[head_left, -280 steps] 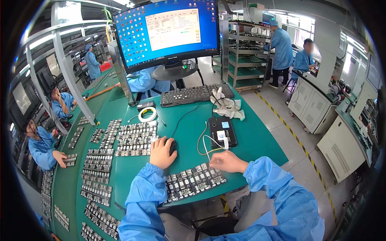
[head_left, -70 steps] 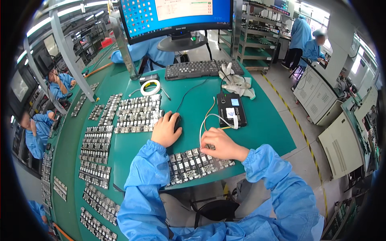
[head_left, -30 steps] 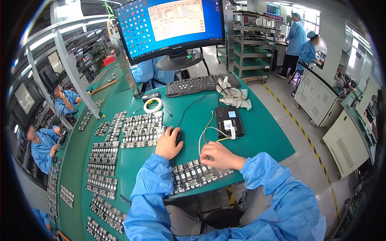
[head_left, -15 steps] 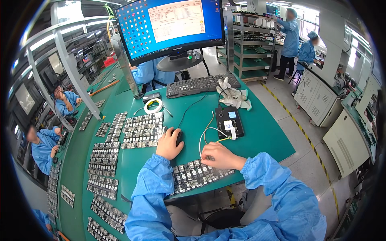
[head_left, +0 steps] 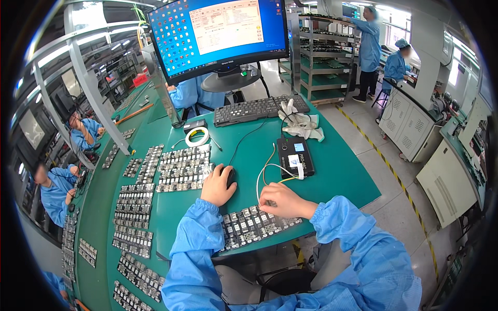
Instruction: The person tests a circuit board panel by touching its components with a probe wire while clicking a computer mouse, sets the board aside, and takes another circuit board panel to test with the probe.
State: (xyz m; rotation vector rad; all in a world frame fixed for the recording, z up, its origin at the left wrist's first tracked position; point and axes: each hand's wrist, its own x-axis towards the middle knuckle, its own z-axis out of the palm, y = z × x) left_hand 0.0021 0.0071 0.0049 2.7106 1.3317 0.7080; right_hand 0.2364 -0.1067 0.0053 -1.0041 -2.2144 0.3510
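My left hand (head_left: 217, 188) lies curled over a black computer mouse (head_left: 231, 177), left of centre on the green table. My right hand (head_left: 284, 201) has its fingertips pinched on the end of thin white and brown wires (head_left: 259, 181), right above a panel of small circuit boards (head_left: 246, 228) at the table's near edge. The fingers hide the wire tips, so contact with a board cannot be made out. From there the wires loop up to a black box (head_left: 295, 156) with a small lit screen and a white label.
Beyond the hands stand a keyboard (head_left: 254, 110), a lit monitor (head_left: 218, 36), white gloves (head_left: 302, 124) and a tape roll (head_left: 197, 137). More rows of circuit boards (head_left: 184, 167) lie on the left. Co-workers sit at left; others are near a shelf rack (head_left: 327, 62).
Both my hands keep their places. At the back right, the standing person by the rack has shifted posture, and the view has moved very slightly.
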